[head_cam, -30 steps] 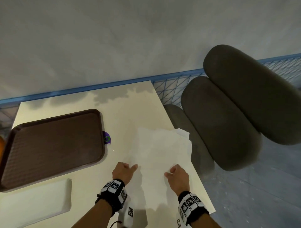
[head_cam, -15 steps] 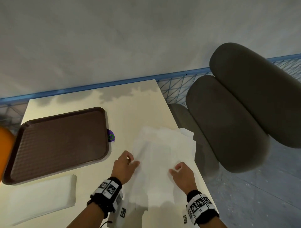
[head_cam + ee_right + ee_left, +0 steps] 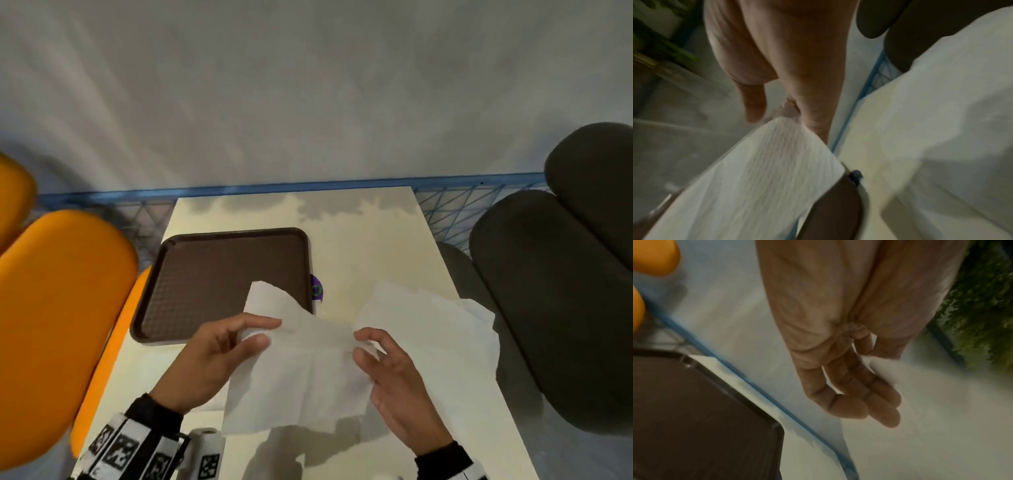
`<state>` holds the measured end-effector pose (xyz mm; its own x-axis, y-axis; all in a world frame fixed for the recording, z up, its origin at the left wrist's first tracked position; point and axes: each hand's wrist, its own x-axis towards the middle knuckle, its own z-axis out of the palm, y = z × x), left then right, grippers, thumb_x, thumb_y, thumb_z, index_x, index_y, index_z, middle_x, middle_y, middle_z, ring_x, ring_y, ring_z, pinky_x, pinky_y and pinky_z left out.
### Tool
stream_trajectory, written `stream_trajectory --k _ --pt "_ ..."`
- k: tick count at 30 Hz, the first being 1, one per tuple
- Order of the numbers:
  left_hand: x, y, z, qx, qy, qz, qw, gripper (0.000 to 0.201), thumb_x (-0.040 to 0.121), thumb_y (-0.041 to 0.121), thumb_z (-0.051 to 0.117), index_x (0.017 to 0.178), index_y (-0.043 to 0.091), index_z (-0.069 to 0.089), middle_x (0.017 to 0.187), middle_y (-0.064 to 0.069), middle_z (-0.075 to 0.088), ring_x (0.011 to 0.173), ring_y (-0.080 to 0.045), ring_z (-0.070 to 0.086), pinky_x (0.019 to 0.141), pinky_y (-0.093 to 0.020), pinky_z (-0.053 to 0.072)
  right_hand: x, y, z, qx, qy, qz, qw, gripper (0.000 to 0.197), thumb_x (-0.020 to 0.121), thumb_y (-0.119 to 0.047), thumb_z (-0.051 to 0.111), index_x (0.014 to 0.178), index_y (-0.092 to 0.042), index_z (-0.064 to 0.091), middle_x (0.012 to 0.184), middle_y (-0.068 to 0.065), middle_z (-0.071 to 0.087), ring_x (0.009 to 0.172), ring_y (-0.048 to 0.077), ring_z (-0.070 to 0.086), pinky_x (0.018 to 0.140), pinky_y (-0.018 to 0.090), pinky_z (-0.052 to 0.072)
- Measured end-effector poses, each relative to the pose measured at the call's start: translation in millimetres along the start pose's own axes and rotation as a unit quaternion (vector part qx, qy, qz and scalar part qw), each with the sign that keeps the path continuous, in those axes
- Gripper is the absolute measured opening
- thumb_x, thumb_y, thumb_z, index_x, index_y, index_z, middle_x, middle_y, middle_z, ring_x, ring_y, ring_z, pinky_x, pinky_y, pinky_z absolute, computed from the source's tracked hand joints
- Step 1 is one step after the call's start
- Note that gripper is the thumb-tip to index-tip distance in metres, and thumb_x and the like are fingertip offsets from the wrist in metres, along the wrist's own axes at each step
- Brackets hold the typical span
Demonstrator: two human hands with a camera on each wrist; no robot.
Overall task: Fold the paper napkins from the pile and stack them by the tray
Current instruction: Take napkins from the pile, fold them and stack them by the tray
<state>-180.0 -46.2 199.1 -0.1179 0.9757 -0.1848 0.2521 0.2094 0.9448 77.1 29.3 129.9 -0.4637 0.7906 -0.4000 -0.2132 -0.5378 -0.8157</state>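
A white paper napkin [image 3: 301,370] hangs in the air between both hands, above the cream table [image 3: 370,246]. My left hand [image 3: 263,329] pinches its left top edge between thumb and fingers. My right hand [image 3: 359,342] pinches the right top edge. The napkin's far left corner sticks up over the brown tray [image 3: 219,281]. In the right wrist view the napkin [image 3: 760,170] runs from the thumb and fingers down to the left. In the left wrist view its edge [image 3: 884,368] shows behind the fingers [image 3: 859,394]. The loose pile of napkins [image 3: 431,325] lies at the table's right edge.
Orange seat cushions [image 3: 61,308] stand left of the table, dark grey ones [image 3: 555,291] on the right. A blue wire fence [image 3: 455,212] runs behind the table. A small purple sticker [image 3: 317,289] lies beside the tray's right rim.
Both hands have lifted one napkin off the pile and carried it up and left, toward the tray. The head view has swung left, so the orange seats show.
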Motion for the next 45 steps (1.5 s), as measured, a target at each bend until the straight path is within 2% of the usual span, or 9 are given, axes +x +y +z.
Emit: stream_trajectory --k 11,17,22,24,26,29,34,41,45 --pt "-39.5 -1.6 -65.4 0.023 0.06 0.02 0.998 0.024 0.078 0.028 0.077 0.1 0.037 0.077 0.109 0.01 0.074 0.103 -0.015 0.07 0.086 -0.034 0.059 -28.2 -42.8 71.4 -0.317 0.038 -0.148 0.936 0.033 0.075 -0.011 0.084 0.089 -0.041 0.078 0.097 -0.015 0.076 0.084 0.008 0.071 0.077 0.018 0.056" --pt "-40.5 -3.5 -72.1 0.128 0.104 0.123 0.979 0.021 0.084 0.054 0.064 0.092 0.039 0.077 0.093 0.014 0.065 0.095 -0.015 0.064 0.075 -0.027 0.057 -32.9 -39.3 75.8 -0.393 0.085 -0.272 0.874 0.01 0.077 -0.026 0.079 0.078 -0.034 0.073 0.088 -0.011 0.071 0.086 0.013 0.066 0.071 0.02 0.049" --pt "-43.0 12.2 -68.1 0.296 0.138 0.224 0.918 0.02 0.086 0.05 0.06 0.09 0.035 0.073 0.137 0.01 0.051 0.132 -0.011 0.046 0.101 -0.035 0.042 -37.5 -40.3 53.4 -0.546 0.088 -0.247 0.795 0.035 0.069 -0.063 0.072 0.102 -0.056 0.063 0.127 -0.032 0.047 0.126 -0.006 0.042 0.09 0.028 0.048" --pt "-44.6 20.9 -64.2 0.358 0.064 0.264 0.893 0.018 0.091 0.047 0.054 0.095 0.037 0.069 0.127 0.016 0.061 0.12 -0.002 0.054 0.098 -0.034 0.047 -40.1 -41.6 67.0 -0.586 0.048 -0.279 0.759 0.04 0.08 -0.072 0.063 0.116 -0.058 0.058 0.134 -0.035 0.043 0.13 -0.01 0.036 0.099 0.033 0.04" --pt "-46.0 31.6 -60.2 0.378 -0.007 0.27 0.886 0.023 0.094 0.049 0.047 0.097 0.04 0.067 0.1 0.025 0.068 0.09 0.005 0.059 0.088 -0.013 0.044 -39.5 -37.0 94.2 -0.587 -0.031 -0.33 0.739 0.038 0.09 -0.067 0.055 0.122 -0.047 0.06 0.127 -0.031 0.052 0.122 -0.006 0.046 0.099 0.029 0.035" --pt "-48.4 44.2 -58.6 0.361 -0.01 0.255 0.897 0.021 0.093 0.051 0.052 0.095 0.04 0.069 0.088 0.028 0.069 0.08 0.007 0.061 0.075 -0.006 0.043 -33.0 -22.4 125.7 -0.613 -0.09 -0.385 0.684 0.018 0.102 -0.048 0.046 0.102 -0.038 0.06 0.094 -0.023 0.058 0.089 0.0 0.051 0.083 0.04 0.044" --pt "-48.7 54.8 -55.2 0.19 0.041 0.179 0.964 0.033 0.073 0.059 0.076 0.1 0.04 0.074 0.097 0.031 0.07 0.096 0.009 0.065 0.081 -0.004 0.046 -32.0 -33.8 131.1 -0.564 -0.107 -0.355 0.738 0.026 0.102 -0.04 0.049 0.083 -0.029 0.061 0.071 -0.019 0.045 0.071 0.001 0.045 0.071 0.021 0.035" --pt "-41.2 57.0 -56.8 0.108 0.06 0.149 0.981 0.011 0.076 0.038 0.074 0.072 0.029 0.079 0.076 0.013 0.075 0.072 -0.008 0.069 0.059 -0.013 0.049 -36.1 -29.6 109.5 -0.514 -0.105 -0.34 0.781 0.039 0.098 -0.054 0.05 0.079 -0.026 0.069 0.07 -0.018 0.058 0.068 0.003 0.054 0.063 0.017 0.039" --pt "-47.5 49.7 -77.9 0.099 0.085 0.111 0.985 0.009 0.078 0.034 0.075 0.071 0.03 0.078 0.078 0.009 0.075 0.074 -0.014 0.068 0.06 -0.025 0.052 -36.8 -15.9 50.4 -0.666 -0.123 -0.206 0.706 0.028 0.093 -0.061 0.043 0.083 -0.04 0.059 0.07 -0.017 0.053 0.07 -0.003 0.049 0.069 0.017 0.032"
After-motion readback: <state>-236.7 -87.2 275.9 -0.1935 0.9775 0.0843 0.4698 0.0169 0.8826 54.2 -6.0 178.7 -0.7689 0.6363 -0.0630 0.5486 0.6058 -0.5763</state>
